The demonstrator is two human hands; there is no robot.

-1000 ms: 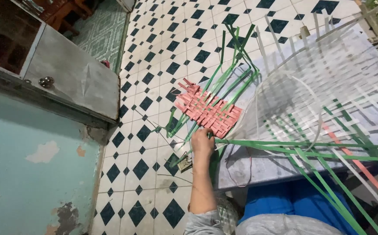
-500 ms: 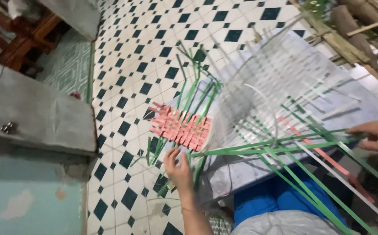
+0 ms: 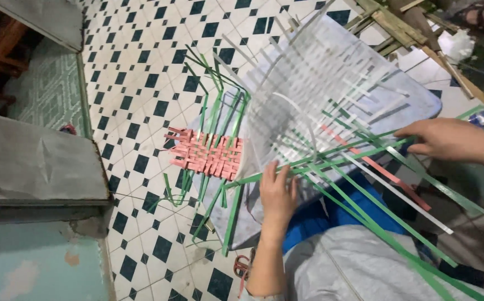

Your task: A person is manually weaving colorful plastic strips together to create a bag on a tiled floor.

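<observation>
The left hand has come off the pink weave and moved right. It now lies flat, fingers spread, on the near edge of the white mat, right where the green strips cross it. A second ago that hand sat just at the near corner of the pink patch, so the work seems to have shifted from the small woven square to the loose strands. The right hand, out of sight a second ago and only at the frame edge half a second ago, is now well in view on the right. Its fingers are curled lightly around the far ends of the green strips (whether it pinches one strip or several cannot be told).

The left hand holds nothing; it is open and presses down. The strips run taut between the two hands, from under the left palm out to the right fingertips, then fan on toward the near right over the person's lap. The pink weave lies to the left of the left hand, apart from it, on the tiled floor, with green strips sticking out of it far and near. A grey slab sits at the left.
</observation>
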